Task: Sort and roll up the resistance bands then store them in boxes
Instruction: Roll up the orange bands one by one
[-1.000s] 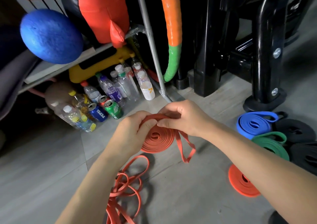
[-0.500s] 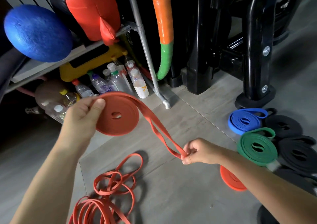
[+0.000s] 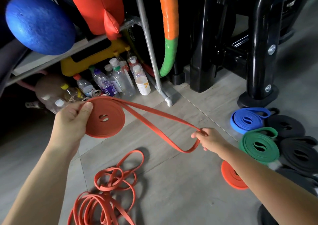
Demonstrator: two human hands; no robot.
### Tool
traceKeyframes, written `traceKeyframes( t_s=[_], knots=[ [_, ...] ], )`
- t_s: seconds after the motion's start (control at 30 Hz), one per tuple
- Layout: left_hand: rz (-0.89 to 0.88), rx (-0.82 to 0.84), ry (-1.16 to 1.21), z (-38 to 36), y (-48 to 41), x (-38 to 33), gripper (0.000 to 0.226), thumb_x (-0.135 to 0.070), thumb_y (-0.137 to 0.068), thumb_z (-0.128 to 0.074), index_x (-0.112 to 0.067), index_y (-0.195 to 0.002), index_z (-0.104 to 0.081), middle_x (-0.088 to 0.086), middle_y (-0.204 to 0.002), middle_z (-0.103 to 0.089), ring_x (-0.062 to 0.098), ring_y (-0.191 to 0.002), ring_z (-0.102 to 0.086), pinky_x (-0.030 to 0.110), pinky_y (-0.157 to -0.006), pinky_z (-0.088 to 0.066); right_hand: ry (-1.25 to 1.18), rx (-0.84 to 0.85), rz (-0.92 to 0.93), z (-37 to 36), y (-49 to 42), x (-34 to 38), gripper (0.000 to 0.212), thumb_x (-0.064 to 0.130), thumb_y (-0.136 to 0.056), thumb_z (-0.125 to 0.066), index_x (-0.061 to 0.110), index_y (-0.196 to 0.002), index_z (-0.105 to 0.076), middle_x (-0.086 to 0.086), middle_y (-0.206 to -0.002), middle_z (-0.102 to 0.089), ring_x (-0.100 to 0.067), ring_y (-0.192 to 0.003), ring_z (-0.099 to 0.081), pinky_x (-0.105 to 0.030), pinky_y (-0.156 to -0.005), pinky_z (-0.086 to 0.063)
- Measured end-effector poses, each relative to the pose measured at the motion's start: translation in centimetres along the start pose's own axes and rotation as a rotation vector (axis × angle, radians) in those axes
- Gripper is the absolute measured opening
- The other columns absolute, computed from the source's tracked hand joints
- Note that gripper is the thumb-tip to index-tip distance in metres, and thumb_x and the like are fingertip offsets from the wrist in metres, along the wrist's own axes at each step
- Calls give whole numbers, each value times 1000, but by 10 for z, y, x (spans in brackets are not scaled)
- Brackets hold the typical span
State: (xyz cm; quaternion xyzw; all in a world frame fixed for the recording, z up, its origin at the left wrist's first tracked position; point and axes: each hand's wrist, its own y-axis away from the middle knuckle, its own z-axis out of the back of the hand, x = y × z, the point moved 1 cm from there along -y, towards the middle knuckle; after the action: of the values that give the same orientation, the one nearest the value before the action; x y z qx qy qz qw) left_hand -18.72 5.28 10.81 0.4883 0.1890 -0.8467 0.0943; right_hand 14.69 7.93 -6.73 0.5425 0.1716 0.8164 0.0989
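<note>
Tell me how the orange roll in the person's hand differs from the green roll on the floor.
The orange roll is held up by the left hand; the green roll lies flat on the floor. The orange roll has a long loose loop stretched to the right hand; the green roll shows only a short loop end. Both are flat bands coiled into discs.

Rolled red band (image 3: pixel 106 119): matt rubber, smooth faces. Blue roll (image 3: pixel 247 119), green roll (image 3: pixel 258 145), black rolls (image 3: pixel 285 126): same matt rubber look. Floor (image 3: pixel 180 190): grey matt tile, faint wood grain. Machine frame (image 3: pixel 261 40): gloss black painted metal, bright metal bolts (image 3: pixel 271 49). Rack post (image 3: pixel 148 40): dull grey metal tube. Blue ball (image 3: pixel 39 25): rough, pitted skin. Bottles (image 3: pixel 123 81): clear glossy plastic. Red bag (image 3: pixel 96 6): shiny, vinyl-like. Orange-green bar (image 3: pixel 168 18): glossy tape wrap.
</note>
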Motion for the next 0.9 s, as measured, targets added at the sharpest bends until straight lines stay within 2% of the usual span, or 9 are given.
traceKeyframes(
  t_s=[0.13, 0.23, 0.33, 0.43, 0.6, 0.7, 0.8, 0.87, 0.9],
  knots=[
    [32, -31, 11, 4, -2, 7, 19, -20, -97, -51, -8, -99, -66, 10, -83, -64, 19, -77, -54, 34, -76, -44, -591, 307, -201, 0, 7, -12, 16, 1, -86, -64, 10, -72, -62, 0, -58, -56, -8, -50, -53, -18, -50, -46],
    [43, -53, 14, 5, -2, 8, 19, -20, -97, -50, -10, -100, -66, 4, -79, -63, 16, -73, -54, 31, -73, -44, -666, 331, -236, 9, 9, -19, 15, -10, -82, -62, 4, -78, -65, -2, -60, -61, -9, -54, -58, -17, -53, -50],
    [34, -34, -5, 2, -1, 6, 17, -19, -97, -50, -13, -98, -66, 1, -77, -64, 11, -68, -55, 22, -67, -46, -520, 209, -229, 14, 9, -18, 11, 4, -79, -72, 8, -74, -62, 1, -54, -58, -8, -48, -52, -17, -46, -44],
    [19, -20, -27, -2, 2, 2, 15, -17, -97, -51, -19, -93, -65, -5, -75, -63, 0, -62, -56, 13, -61, -47, -400, 60, -217, 14, 6, -13, 19, 14, -78, -76, 12, -72, -58, 2, -61, -66, -9, -54, -62, -19, -46, -44],
    [1, 2, -99, -3, 4, -2, 12, -18, -96, -52, -17, -94, -64, -5, -76, -64, 7, -67, -57, 20, -66, -44, -1, -192, -112, 11, -2, -8, 15, 17, -88, -61, 7, -82, -51, -9, -59, -63, -21, -40, -62, -21, -32, -37],
    [-2, 30, -131, -6, 7, -3, 11, -18, -95, -53, -17, -96, -64, -5, -78, -65, 8, -69, -58, 22, -67, -44, 47, -102, -113, 6, -3, -11, 13, 21, -90, -58, 12, -93, -49, -7, -54, -62, -21, -38, -62, -19, -30, -33],
    [-27, 103, -183, -19, 16, -6, 10, -16, -94, -55, -19, -94, -64, -8, -75, -64, 7, -67, -58, 23, -67, -45, 200, 67, -115, 3, 1, -10, 30, 39, -84, -66, 12, -93, -55, 0, -51, -61, -14, -38, -59, -17, -33, -33],
    [-87, 174, -261, -34, 26, -11, 10, -14, -93, -57, -20, -92, -65, -9, -73, -64, 2, -65, -58, 18, -65, -45, 384, 100, -77, -1, 4, -6, 46, 50, -76, -71, 13, -99, -57, -1, -64, -66, -9, -47, -60, -16, -45, -40],
    [-125, 207, -291, -41, 31, -12, 10, -13, -92, -57, -20, -90, -64, -11, -72, -63, -2, -64, -58, 13, -63, -44, 425, 72, -44, -4, 5, -2, 53, 53, -73, -72, 14, -106, -58, -2, -79, -68, -9, -62, -64, -17, -56, -42]
  ],
)
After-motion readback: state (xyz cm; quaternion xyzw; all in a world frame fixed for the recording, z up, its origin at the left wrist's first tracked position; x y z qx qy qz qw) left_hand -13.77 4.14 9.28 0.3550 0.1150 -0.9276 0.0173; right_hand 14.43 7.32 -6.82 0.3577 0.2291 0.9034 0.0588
